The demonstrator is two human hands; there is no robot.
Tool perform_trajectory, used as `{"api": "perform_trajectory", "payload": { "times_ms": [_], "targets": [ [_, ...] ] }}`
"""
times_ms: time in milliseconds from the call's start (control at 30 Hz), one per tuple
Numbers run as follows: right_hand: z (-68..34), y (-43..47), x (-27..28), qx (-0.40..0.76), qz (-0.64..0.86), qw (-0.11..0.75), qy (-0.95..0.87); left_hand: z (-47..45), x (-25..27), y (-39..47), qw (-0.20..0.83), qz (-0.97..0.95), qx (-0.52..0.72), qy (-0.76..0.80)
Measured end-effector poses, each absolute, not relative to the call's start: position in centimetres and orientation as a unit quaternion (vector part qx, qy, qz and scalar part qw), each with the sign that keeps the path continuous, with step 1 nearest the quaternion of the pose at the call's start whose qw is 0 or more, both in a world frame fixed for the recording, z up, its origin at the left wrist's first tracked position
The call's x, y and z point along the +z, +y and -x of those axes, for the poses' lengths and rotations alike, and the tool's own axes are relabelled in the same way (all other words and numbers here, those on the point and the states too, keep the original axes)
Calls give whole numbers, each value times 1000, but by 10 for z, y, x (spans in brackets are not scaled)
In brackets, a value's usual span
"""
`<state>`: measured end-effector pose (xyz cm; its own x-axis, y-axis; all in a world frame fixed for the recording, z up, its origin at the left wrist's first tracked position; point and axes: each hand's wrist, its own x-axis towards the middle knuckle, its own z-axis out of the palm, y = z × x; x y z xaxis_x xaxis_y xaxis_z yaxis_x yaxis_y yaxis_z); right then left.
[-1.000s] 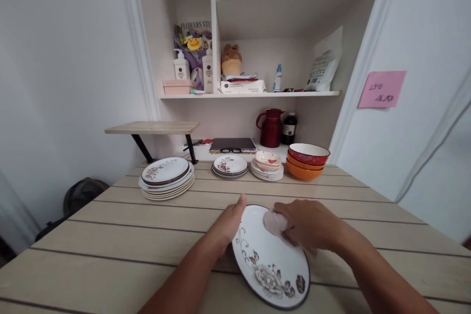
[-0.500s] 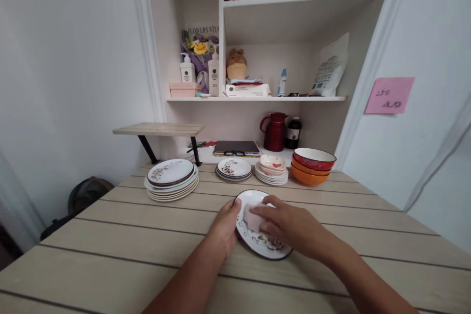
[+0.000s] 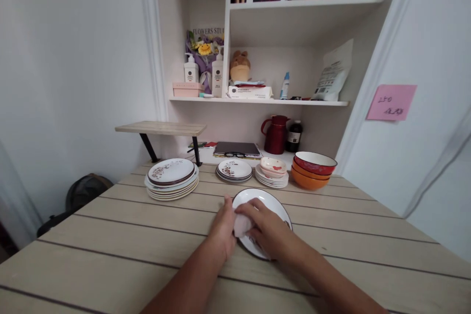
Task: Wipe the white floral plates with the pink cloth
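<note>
A white plate point(image 3: 274, 202) with a dark rim and a brown floral pattern is in front of me over the wooden table. My left hand point(image 3: 223, 228) grips its left edge, thumb up at the rim and the other fingers mostly hidden. A white cloth point(image 3: 242, 224), perhaps a folded wipe, is pinched under the fingers of my right hand point(image 3: 267, 228). It presses on the left part of the plate, close to my left thumb. My right hand and forearm cover much of the plate's lower right.
Behind the plate stand a tall plate stack point(image 3: 172, 179), a smaller plate stack point(image 3: 234, 170), small dishes point(image 3: 273, 169) and nested bowls point(image 3: 312, 171). A raised wooden stand point(image 3: 161, 128) is at the back left. Further back are a laptop point(image 3: 237, 148) and a red jug point(image 3: 275, 135).
My right hand has slid the cloth left across the plate, from near its middle to the left edge beside my left hand. The view has shifted slightly.
</note>
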<state>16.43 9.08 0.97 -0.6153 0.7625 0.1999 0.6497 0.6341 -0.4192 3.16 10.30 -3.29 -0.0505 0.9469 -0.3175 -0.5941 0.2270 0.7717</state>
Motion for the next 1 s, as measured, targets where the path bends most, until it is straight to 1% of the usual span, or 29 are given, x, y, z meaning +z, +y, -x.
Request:
{"api": "perform_trajectory", "payload": {
  "times_ms": [100,167,233,333,367,433,500,600,667,733,867,933,1000],
  "targets": [
    [-163,109,6,79,441,223,-866,-33,-31,102,656,-224,598,402],
    [-174,122,7,22,479,226,-848,-34,-30,100,658,-237,596,394],
    [-192,131,10,-3,518,192,-834,-35,-29,99,653,-234,593,409],
    [-219,134,16,35,538,89,-838,-35,-30,99,648,-216,592,429],
    [-226,131,18,32,540,65,-838,-34,-30,99,648,-215,592,429],
    [-231,119,24,31,526,36,-849,-34,-29,99,646,-218,595,425],
    [-226,105,28,52,497,26,-866,-34,-28,98,647,-223,597,418],
    [-203,88,28,108,406,49,-906,-33,-25,96,663,-242,579,408],
    [-185,85,24,116,385,86,-912,-31,-24,96,674,-254,558,412],
    [-170,90,19,90,402,124,-903,-31,-23,96,677,-256,548,420],
    [-166,108,14,34,457,162,-874,-33,-23,96,674,-263,561,403],
    [-175,118,14,18,496,166,-852,-34,-23,94,667,-284,563,397],
    [-188,126,14,12,530,146,-836,-34,-25,93,653,-316,566,392]
  ]
}}
